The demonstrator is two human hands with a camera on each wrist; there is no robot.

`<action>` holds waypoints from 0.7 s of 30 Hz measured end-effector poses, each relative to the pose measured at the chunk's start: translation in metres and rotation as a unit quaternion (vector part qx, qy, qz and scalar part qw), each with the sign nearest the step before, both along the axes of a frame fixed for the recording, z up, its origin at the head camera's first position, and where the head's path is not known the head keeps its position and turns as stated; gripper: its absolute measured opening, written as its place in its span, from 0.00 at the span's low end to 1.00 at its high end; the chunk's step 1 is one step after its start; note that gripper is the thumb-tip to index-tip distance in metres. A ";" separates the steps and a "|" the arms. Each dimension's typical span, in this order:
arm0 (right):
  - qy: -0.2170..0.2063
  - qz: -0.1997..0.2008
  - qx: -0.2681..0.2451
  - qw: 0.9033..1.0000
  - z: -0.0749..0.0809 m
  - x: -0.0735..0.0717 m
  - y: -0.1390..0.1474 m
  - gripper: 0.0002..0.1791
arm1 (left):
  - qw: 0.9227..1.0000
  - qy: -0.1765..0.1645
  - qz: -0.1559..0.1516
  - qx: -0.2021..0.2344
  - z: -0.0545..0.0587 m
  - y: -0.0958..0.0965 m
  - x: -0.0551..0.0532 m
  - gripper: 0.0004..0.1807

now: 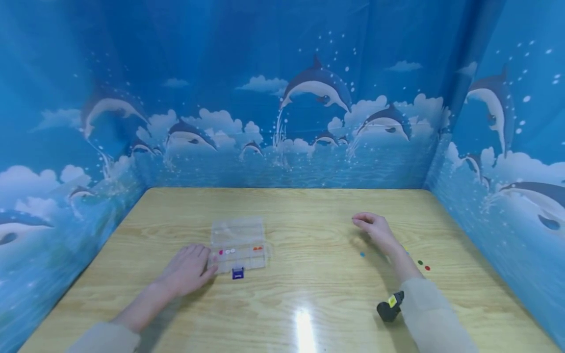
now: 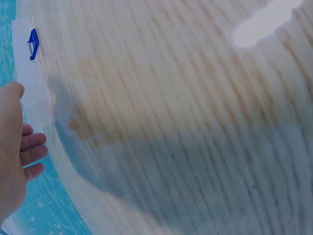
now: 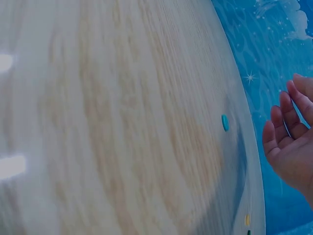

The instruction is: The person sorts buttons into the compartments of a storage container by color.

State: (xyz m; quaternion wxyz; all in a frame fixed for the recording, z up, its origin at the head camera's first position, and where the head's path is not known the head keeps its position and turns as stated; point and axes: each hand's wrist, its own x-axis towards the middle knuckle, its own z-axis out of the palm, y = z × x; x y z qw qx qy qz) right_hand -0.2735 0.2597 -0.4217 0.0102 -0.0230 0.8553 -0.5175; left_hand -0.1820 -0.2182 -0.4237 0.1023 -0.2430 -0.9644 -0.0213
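Note:
A clear plastic compartment box [image 1: 243, 260] lies on the table with its lid [image 1: 237, 231] folded back and a dark blue latch [image 1: 238, 273] in front. Inside are a pink button [image 1: 221, 252], white buttons [image 1: 230, 251] and orange buttons [image 1: 258, 248]. My left hand [image 1: 187, 269] rests against the box's left side, thumb at its front corner, fingers loosely extended. Above the table on the right, my right hand [image 1: 372, 228] has thumb and forefinger tips together; whether something small is between them is not visible. A blue button [image 1: 362, 254] lies below that hand.
Near my right forearm lie a dark green button [image 1: 420, 263] and a red button [image 1: 427, 268]; a yellow one [image 3: 247, 220] shows in the right wrist view. A black device [image 1: 389, 309] is at my right sleeve. Dolphin-print curtains [image 1: 282, 166] border the table.

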 end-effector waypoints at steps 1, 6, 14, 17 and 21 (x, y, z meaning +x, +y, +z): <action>0.002 -0.004 0.001 1.000 0.000 0.001 0.002 0.23 | 1.000 -0.001 0.000 0.000 0.000 0.000 0.000 0.20; -0.003 -0.024 -0.008 1.000 0.003 0.006 0.013 0.25 | 1.000 -0.003 0.000 0.001 0.001 0.000 0.001 0.20; -0.009 -0.046 0.005 0.999 0.008 0.013 0.032 0.27 | 1.000 0.000 -0.002 0.000 0.002 0.000 0.001 0.19; -0.008 -0.054 0.007 0.998 0.009 0.016 0.039 0.29 | 1.000 -0.002 0.000 -0.001 0.003 0.001 0.002 0.19; -0.006 -0.068 0.015 0.998 0.008 0.019 0.050 0.29 | 1.000 -0.008 0.002 -0.002 0.005 0.001 0.003 0.19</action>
